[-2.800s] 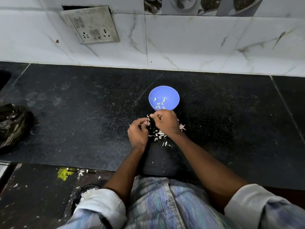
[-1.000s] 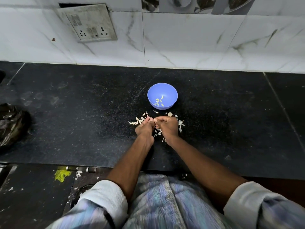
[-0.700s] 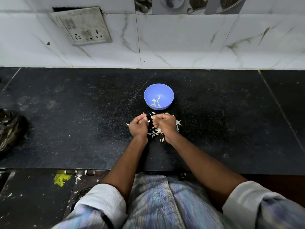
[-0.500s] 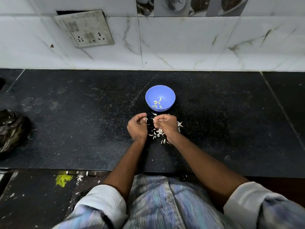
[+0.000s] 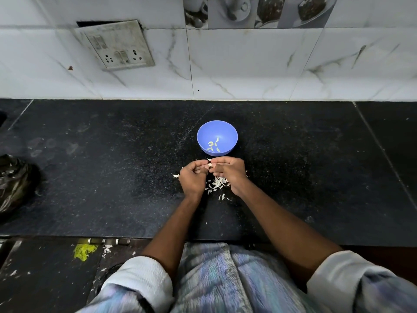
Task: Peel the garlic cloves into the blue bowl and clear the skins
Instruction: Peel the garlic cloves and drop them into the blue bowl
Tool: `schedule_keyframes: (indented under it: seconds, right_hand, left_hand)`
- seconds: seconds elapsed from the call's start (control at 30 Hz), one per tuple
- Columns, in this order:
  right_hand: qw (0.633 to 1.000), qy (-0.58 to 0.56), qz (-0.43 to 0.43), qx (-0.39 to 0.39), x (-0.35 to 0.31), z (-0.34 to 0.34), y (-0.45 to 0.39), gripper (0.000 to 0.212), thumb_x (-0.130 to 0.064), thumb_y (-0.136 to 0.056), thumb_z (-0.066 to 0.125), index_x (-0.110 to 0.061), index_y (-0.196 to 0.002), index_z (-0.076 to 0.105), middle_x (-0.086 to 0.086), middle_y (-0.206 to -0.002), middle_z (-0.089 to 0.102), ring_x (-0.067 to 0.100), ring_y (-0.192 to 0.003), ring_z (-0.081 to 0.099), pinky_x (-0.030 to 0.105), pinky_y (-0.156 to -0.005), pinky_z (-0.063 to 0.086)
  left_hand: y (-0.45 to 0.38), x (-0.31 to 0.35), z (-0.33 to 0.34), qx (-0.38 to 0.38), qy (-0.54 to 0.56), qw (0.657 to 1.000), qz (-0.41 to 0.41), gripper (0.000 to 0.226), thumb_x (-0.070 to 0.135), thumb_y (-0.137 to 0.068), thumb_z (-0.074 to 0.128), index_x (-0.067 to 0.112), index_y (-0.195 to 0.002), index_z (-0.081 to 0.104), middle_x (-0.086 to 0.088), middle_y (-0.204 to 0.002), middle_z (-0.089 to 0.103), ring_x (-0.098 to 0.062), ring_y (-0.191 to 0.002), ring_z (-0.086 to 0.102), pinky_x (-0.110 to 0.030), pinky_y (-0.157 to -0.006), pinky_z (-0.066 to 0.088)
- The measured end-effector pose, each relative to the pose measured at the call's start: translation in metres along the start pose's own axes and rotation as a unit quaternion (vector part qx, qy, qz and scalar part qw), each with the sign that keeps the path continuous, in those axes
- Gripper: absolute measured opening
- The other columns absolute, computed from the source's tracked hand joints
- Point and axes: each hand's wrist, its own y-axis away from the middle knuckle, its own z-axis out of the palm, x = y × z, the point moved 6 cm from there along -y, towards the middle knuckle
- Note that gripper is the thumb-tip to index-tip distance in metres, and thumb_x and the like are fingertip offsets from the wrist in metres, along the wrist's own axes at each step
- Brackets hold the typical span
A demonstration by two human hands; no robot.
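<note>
A blue bowl [image 5: 217, 137] stands on the black counter [image 5: 112, 177] and holds several peeled garlic cloves [image 5: 213, 145]. Just in front of it my left hand [image 5: 193, 179] and my right hand [image 5: 229, 173] meet, fingers curled. Between their fingertips a small pale garlic clove [image 5: 209, 165] is pinched by both hands. A pile of white garlic skins [image 5: 217, 184] lies on the counter under and between the hands, with one loose skin [image 5: 175, 175] to the left of my left hand.
A crumpled black plastic bag [image 5: 15, 184] lies at the counter's left edge. A tiled wall with a switch plate [image 5: 117, 45] rises behind the counter. Beyond the counter's front edge, the floor [image 5: 45, 279] shows yellow and white scraps.
The two hands stayed together in front of the bowl, shifting slightly while working a clove. The camera view wobbled; the bowl has not moved.
</note>
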Motion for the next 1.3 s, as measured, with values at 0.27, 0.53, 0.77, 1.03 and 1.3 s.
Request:
schedule_keyframes:
  seconds: [0.27, 0.53, 0.77, 1.03, 1.3]
  right_hand:
    - [0.999, -0.017, 0.027, 0.002, 0.005, -0.007, 0.004, 0.023, 0.006, -0.089, 0.071, -0.008, -0.106, 0.074, 0.01, -0.091, 0.079, 0.017, -0.074, 0.073, 0.023, -0.067, 0.058]
    - [0.998, 0.065, 0.005, -0.005, 0.004, -0.013, 0.004, 0.013, -0.006, -0.088, 0.077, -0.007, -0.101, 0.078, 0.013, -0.094, 0.079, 0.013, -0.075, 0.07, 0.026, -0.064, 0.055]
    - [0.994, 0.105, -0.029, -0.014, 0.005, -0.018, 0.001, 0.018, 0.0, -0.091, 0.07, -0.015, -0.097, 0.08, 0.014, -0.086, 0.078, 0.013, -0.068, 0.066, 0.023, -0.06, 0.054]
    - [0.991, 0.123, -0.052, -0.03, -0.001, -0.019, -0.002, 0.016, 0.001, -0.09, 0.072, -0.009, -0.098, 0.081, 0.009, -0.08, 0.078, 0.009, -0.067, 0.065, 0.022, -0.059, 0.051]
    - [0.997, 0.046, -0.018, -0.056, -0.006, -0.022, -0.005, 0.017, 0.004, -0.089, 0.072, 0.005, -0.106, 0.075, 0.018, -0.092, 0.078, 0.015, -0.074, 0.073, 0.026, -0.072, 0.059]
  left_hand:
    - [0.008, -0.012, 0.013, 0.008, 0.116, 0.99, -0.077, 0.023, -0.007, -0.097, 0.063, 0.008, -0.107, 0.078, -0.008, -0.09, 0.079, -0.007, -0.066, 0.067, -0.02, -0.066, 0.057]
    - [0.018, -0.015, 0.025, 0.003, 0.169, 0.98, -0.104, 0.018, -0.006, -0.094, 0.071, 0.003, -0.108, 0.077, -0.014, -0.095, 0.081, -0.02, -0.082, 0.076, -0.032, -0.079, 0.063]
    - [0.019, -0.007, 0.02, -0.016, 0.021, 1.0, -0.008, 0.011, 0.01, -0.093, 0.077, 0.018, -0.095, 0.083, 0.005, -0.086, 0.081, -0.016, -0.082, 0.078, -0.035, -0.08, 0.063]
    - [0.017, 0.004, 0.016, 0.007, -0.064, 0.998, 0.026, 0.006, 0.019, -0.091, 0.079, 0.021, -0.093, 0.085, 0.013, -0.08, 0.079, -0.003, -0.073, 0.074, -0.027, -0.073, 0.061]
    - [0.015, 0.011, 0.019, -0.03, -0.075, 0.994, 0.071, 0.004, 0.021, -0.091, 0.081, 0.023, -0.095, 0.082, 0.013, -0.083, 0.079, -0.01, -0.074, 0.075, -0.029, -0.07, 0.062]
